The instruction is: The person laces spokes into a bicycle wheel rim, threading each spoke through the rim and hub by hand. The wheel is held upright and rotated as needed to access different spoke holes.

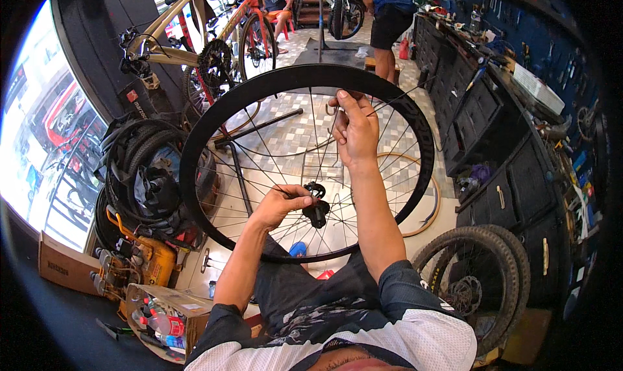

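A bicycle wheel (305,76) with a deep black rim and thin dark spokes stands over my lap, its black hub (317,214) near the middle. Beside the hub is my left hand (285,205), thumb and forefinger pinched together; what lies between them is too small to make out. Farther up, inside the upper right part of the rim, my right hand (355,128) is closed with its fingers curled. It pinches a thin dark spoke (405,95), which seems to reach out across the rim to the right.
Bicycles (207,53) stand at the far left, above piled tires (146,157). Below them are a yellow machine (154,261) and a cardboard box (188,306) of bottles. Black cabinets (480,124) line the right, with knobby-tired wheels (513,287) nearby. Another person (390,21) stands at the back.
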`<state>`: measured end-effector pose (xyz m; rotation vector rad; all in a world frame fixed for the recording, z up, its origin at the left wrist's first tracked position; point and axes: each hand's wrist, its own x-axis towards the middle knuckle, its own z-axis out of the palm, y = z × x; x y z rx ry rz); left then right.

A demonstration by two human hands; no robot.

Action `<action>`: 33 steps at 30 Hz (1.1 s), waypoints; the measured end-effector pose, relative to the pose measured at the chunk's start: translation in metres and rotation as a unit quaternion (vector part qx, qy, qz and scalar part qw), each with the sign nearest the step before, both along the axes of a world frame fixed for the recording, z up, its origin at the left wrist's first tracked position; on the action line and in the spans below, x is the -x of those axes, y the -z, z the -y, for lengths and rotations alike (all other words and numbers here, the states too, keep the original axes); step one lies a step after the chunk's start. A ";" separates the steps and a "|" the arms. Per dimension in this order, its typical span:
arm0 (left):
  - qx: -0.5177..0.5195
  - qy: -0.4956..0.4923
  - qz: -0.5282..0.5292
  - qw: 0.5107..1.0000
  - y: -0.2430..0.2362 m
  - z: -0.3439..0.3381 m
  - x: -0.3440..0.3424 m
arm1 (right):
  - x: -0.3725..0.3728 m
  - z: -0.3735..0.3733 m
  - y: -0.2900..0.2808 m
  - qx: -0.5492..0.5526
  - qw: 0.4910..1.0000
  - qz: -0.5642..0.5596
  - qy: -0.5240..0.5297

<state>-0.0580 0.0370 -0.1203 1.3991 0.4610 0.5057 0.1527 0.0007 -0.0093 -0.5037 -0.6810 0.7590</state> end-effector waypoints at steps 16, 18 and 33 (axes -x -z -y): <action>-0.045 0.068 -0.011 0.997 -0.001 -0.009 0.006 | -0.005 0.015 0.009 0.020 0.998 0.059 0.001; -0.054 0.062 -0.014 0.997 -0.002 -0.009 0.006 | -0.008 0.024 0.020 0.032 0.995 0.093 -0.001; -0.040 0.028 -0.041 0.998 -0.003 -0.003 0.007 | 0.025 0.087 0.067 0.026 0.953 0.299 -0.042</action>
